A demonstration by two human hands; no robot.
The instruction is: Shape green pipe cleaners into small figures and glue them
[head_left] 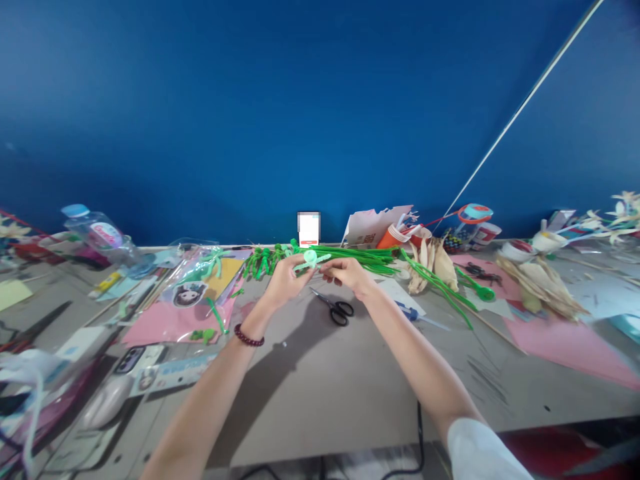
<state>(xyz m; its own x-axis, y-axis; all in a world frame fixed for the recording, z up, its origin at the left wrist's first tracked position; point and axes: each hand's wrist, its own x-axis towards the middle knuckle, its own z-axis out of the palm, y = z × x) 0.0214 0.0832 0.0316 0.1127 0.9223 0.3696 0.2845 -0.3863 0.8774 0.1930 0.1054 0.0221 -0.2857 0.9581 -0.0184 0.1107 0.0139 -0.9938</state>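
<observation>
Here we are at the centre of the frame, and we see one pale green piece (311, 257) with a round head and thin arms, held up above the table (320, 400). Our left hand (290, 280) has it, thumb and fingers closed on its left side, the forearm rising from the lower left. One dark beaded bracelet (249, 336) circles that wrist. Across comes our right hand (345, 275), forearm slanting in from the lower right, wrist bent inward, fingers curled, thumb and index almost together just beside the piece; we cannot tell whether they pinch its end or only hover there.

Just below the hands lies one pair of black scissors (336, 310), handles toward the lower right. Directly behind, one phone (309, 230) stands upright near the blue wall (320, 120), screen lit. Right of it we get a bundle of green stems (370, 257), too many overlapping to count; left of it, a cluster of green figures (267, 260), also past counting. Out at the left of the frame, one clear bottle (100, 232) leans with its blue cap; right of centre, we spot one blue tool (407, 311) near white paper (397, 293).
</observation>
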